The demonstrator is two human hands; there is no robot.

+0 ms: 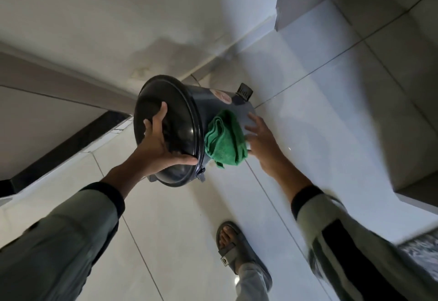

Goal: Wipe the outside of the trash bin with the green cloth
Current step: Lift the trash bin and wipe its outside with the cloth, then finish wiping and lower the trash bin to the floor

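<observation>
A black round trash bin (208,101) is tipped on its side above the tiled floor, its domed lid (182,120) facing me. My left hand (158,144) grips the lid, thumb hooked on the rim and fingers spread over the dome. A folded green cloth (225,139) lies draped on the bin's side just behind the rim. My right hand (263,141) is right of the cloth with fingers spread. Its fingertips touch the cloth's right edge and are not closed around it. The bin's underside is hidden.
The bin's foot pedal (244,90) sticks out at its far end. My foot in a grey sandal (234,246) stands on the pale floor tiles below. A white wall (118,27) rises behind the bin, a dark-edged ledge (71,144) runs at left, and a cabinet corner (308,4) juts in at upper right.
</observation>
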